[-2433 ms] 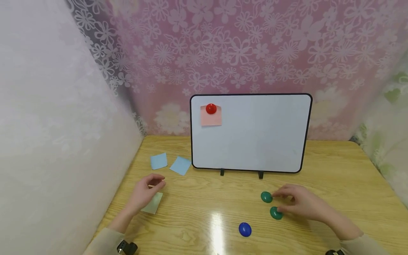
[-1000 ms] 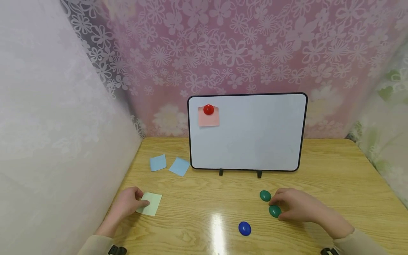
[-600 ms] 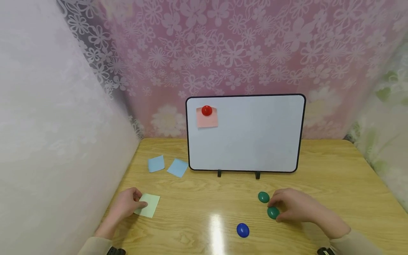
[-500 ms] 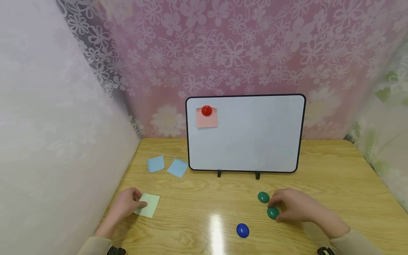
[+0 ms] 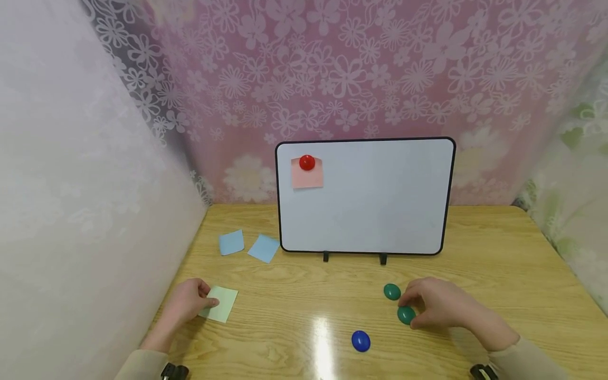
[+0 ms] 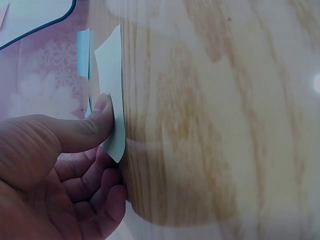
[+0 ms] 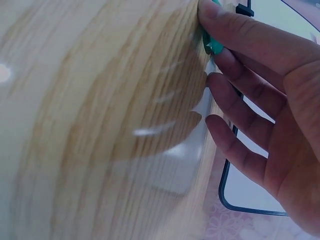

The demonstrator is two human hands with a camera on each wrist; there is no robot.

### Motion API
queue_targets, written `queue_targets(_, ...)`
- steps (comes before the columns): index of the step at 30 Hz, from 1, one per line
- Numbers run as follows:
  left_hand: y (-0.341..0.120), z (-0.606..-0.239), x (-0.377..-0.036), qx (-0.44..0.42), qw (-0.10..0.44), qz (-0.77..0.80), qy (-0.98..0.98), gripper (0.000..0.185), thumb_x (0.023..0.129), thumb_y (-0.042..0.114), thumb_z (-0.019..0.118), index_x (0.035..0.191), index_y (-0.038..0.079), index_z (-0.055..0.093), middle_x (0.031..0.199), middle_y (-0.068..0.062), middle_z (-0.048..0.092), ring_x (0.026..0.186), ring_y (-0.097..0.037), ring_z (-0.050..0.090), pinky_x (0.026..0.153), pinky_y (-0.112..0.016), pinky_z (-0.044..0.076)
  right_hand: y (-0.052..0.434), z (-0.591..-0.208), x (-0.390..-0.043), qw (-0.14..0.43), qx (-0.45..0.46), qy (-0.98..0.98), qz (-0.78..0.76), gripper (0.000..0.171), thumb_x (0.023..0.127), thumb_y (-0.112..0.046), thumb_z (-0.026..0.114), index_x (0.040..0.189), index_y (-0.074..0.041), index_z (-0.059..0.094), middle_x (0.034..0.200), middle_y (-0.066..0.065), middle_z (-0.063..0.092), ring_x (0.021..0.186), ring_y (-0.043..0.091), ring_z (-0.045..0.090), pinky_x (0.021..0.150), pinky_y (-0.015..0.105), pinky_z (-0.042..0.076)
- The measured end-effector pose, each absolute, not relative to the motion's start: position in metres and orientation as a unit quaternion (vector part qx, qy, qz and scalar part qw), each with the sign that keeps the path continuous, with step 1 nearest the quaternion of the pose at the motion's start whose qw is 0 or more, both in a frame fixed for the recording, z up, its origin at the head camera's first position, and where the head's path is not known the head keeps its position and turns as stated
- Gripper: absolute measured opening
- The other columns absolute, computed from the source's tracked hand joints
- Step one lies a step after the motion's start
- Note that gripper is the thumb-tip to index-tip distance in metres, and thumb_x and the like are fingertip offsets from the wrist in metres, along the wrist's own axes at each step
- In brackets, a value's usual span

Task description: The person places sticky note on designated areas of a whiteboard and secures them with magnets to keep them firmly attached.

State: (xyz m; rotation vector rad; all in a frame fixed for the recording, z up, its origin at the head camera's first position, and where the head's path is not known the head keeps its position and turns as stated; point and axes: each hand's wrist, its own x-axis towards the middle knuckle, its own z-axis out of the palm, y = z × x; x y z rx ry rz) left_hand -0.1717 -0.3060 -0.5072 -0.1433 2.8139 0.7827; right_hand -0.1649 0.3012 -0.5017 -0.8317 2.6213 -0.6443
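At the bottom centre of the head view a blue magnet lies on the bench. Just above, the right hand pinches a green magnet (a second green one sits beside it). Lower left, the left hand pinches a pale green note. Farther back stands the whiteboard.

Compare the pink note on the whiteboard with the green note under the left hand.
The pink note hangs upright on the whiteboard, pinned by a red magnet; the green note lies flat on the table. No hand touches the pink note, while the left hand pinches the green note's edge, thumb on top. Both are small square paper slips.
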Motion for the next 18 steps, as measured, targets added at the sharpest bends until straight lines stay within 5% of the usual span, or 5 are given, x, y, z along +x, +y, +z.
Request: queue_targets(18,-0.3069,-0.5091,-0.1734,-0.049,0.106,0.261,0.958,0.032,0.085,0.02,0.092,0.095,0.002,0.069,0.089,-0.005,0.066,0.077,-0.022,0.059,0.067,-0.039,0.051,0.2995,-0.4996,-0.1621,0.158,-0.291,0.917,-0.225,0.037,0.074,-0.031,0.1,0.107,-0.027,0.083,0.097,-0.023,0.065,0.084,-0.001,0.058,0.072,0.029,0.054)
